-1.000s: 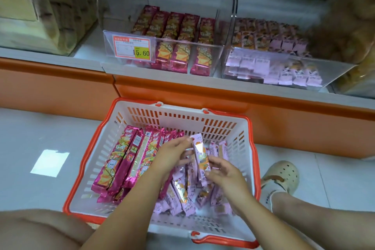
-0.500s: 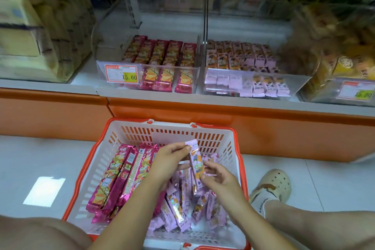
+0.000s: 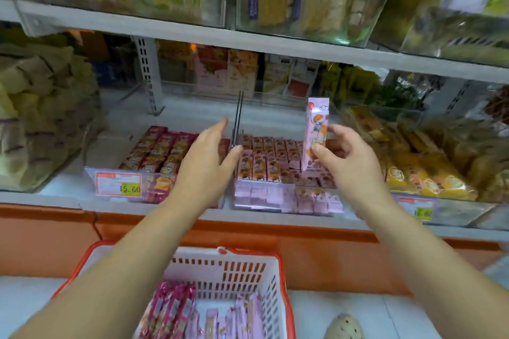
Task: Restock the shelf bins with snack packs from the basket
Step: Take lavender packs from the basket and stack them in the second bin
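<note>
The right hand point(image 3: 344, 151) pinches a pink snack pack point(image 3: 315, 135) upright by its lower half, just above the clear bin point(image 3: 261, 198) of matching packs. The left hand point(image 3: 209, 157) hovers flat-fingered and empty beside the divider point(image 3: 238, 115). The pack looks light, film-wrapped and slippery, likely brittle inside — best held across the middle. It's a low store shelf point(image 3: 55, 199) — the basket point(image 3: 248, 270) sits on pale floor below.
</note>
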